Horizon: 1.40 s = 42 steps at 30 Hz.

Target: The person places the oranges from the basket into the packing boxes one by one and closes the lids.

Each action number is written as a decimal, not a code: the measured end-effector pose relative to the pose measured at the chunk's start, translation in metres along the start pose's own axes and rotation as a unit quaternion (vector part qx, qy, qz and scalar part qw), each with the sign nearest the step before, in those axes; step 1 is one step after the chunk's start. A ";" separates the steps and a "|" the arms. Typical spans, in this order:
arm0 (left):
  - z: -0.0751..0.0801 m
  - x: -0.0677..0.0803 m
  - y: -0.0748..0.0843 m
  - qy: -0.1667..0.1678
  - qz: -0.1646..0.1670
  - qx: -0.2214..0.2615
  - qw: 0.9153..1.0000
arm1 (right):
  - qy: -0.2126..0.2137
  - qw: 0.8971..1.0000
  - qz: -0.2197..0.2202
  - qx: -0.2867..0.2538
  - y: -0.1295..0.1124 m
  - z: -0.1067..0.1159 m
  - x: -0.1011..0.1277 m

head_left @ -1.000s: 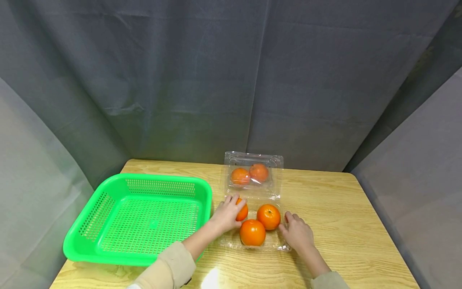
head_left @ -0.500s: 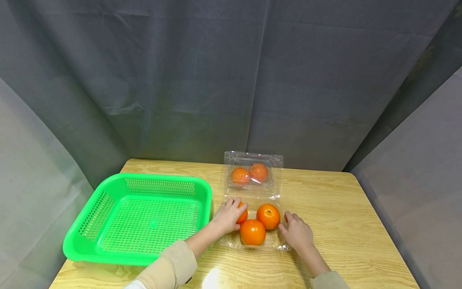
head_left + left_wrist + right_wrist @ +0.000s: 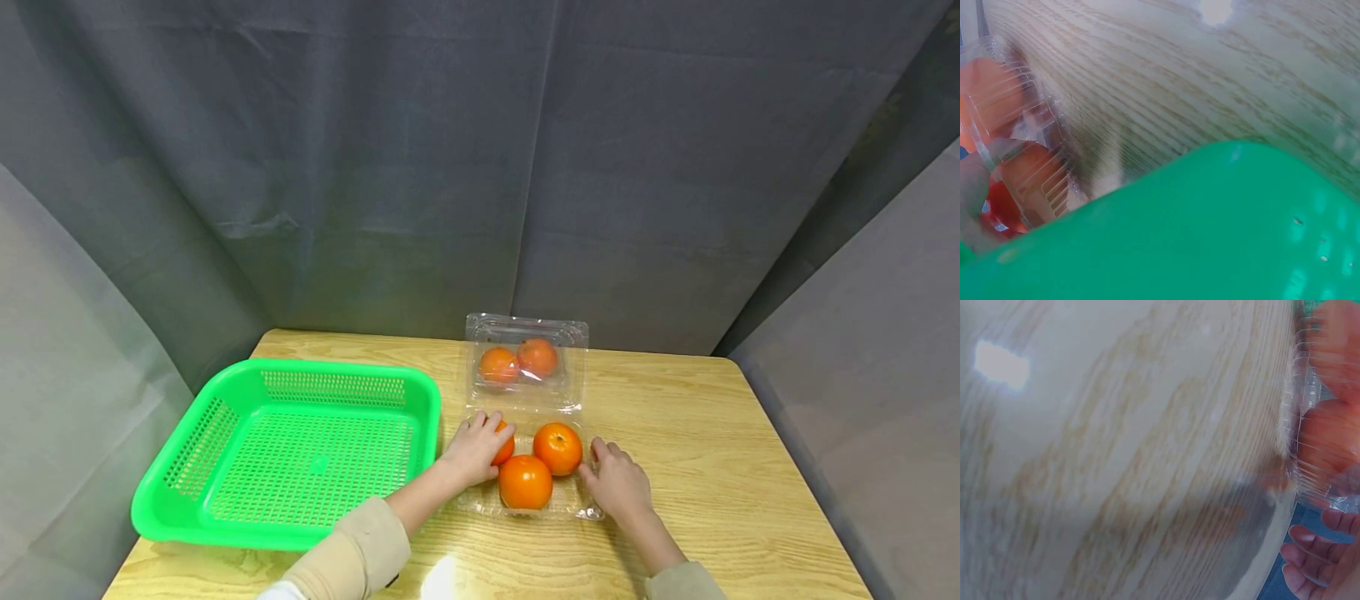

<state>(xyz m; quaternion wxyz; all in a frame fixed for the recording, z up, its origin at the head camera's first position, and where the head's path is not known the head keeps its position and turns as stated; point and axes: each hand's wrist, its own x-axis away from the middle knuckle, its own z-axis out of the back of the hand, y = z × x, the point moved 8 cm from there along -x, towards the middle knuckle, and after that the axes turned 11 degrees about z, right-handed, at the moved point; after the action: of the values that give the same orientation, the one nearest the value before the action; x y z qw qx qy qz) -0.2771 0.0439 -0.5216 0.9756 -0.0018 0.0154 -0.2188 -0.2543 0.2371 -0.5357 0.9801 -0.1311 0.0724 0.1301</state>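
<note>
My left hand curls over an orange at the left of the clear plastic clamshell box, its fingers on top and its thumb at the near side. Two more oranges sit in the same tray, one in front and one at the right. At the box's right edge my right hand rests with loosely bent fingers, the thumb close to the rim. In the right wrist view its fingers are spread beside the box. The left wrist view shows the held orange through the ribbed wall.
A green perforated basket stands left of the box. The raised clear lid shows two orange shapes; whether reflections or fruit behind it, I cannot tell. The wooden table ends at a grey curtain.
My left hand has lowered slightly toward me over the orange since a second ago, then stayed there. The right hand, box and basket look unmoved.
</note>
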 end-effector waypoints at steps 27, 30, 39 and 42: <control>0.061 0.004 0.001 -0.049 0.010 0.233 0.971 | -0.010 1.000 -0.011 -0.005 -0.002 -0.008 0.009; 0.071 -0.004 -0.009 -0.001 0.038 0.323 0.946 | -0.009 1.000 -0.012 -0.005 -0.001 -0.008 0.009; 0.070 -0.022 -0.053 0.102 0.173 0.618 0.760 | -0.011 1.000 -0.013 -0.005 -0.001 -0.009 0.009; 0.064 -0.027 -0.064 0.126 0.208 0.675 0.696 | -0.008 1.000 -0.011 -0.006 -0.001 -0.008 0.009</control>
<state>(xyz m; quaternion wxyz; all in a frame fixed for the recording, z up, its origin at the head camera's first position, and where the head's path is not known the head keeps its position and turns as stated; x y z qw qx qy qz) -0.3265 -0.0032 -0.4559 0.7242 0.6883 -0.0139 0.0397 -0.2462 0.2360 -0.5449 0.9814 -0.1363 0.0620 0.1205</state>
